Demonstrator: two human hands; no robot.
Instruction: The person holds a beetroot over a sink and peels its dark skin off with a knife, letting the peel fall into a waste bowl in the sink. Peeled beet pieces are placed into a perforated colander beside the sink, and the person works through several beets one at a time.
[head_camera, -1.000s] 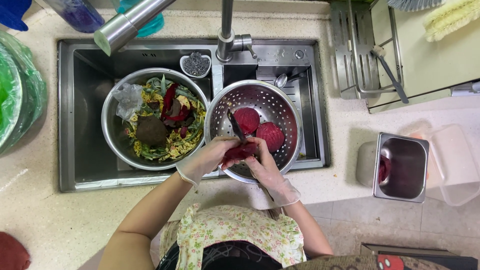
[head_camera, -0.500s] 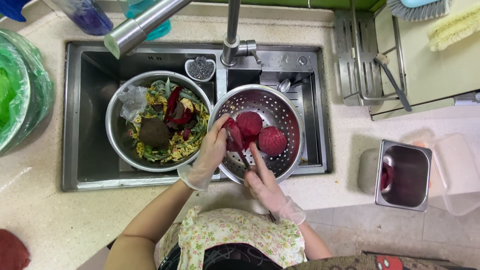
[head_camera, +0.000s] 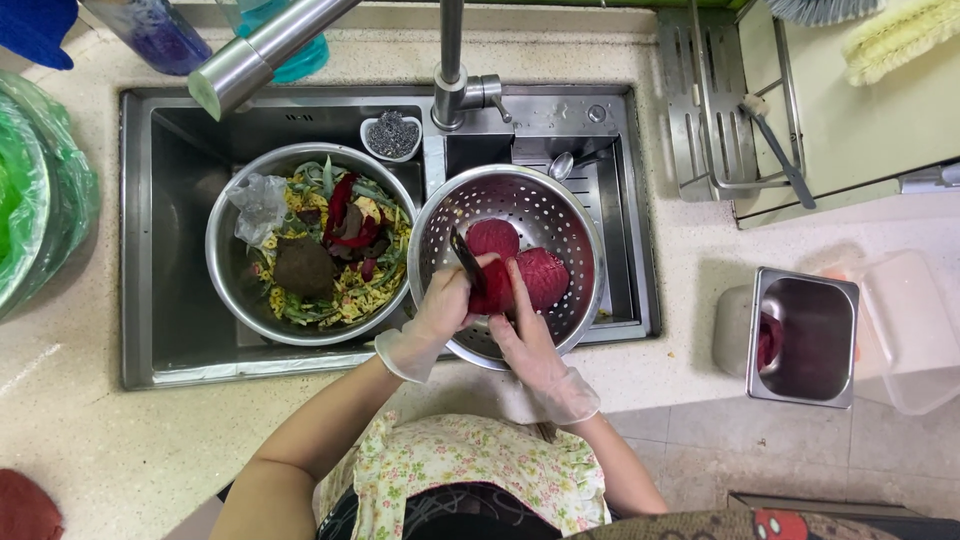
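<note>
Nearest the camera, the person wears a floral apron (head_camera: 470, 470) and thin clear gloves on both hands. The right hand (head_camera: 528, 340) reaches up over the near rim of a perforated steel colander (head_camera: 560, 215); its fingers lie against a peeled red beetroot piece (head_camera: 490, 290), though whether they close around it cannot be told. The left hand (head_camera: 445, 305) is clamped on the same beetroot piece and on a dark-handled knife (head_camera: 466, 260), whose blade points away from the person. Two more peeled beetroots lie in the colander: one (head_camera: 545, 275) just beside the held piece, another (head_camera: 492, 237) beyond it. The colander sits in the right part of a steel sink (head_camera: 140, 300). To its left, a steel bowl (head_camera: 225, 270) holds green trimmings, red peel, a dark lump and a crumpled plastic bag. On the counter to the right stands a rectangular steel container (head_camera: 805, 335). Farther off, a small dish of steel wool (head_camera: 391, 135) sits beside the tap (head_camera: 450, 70).
</note>
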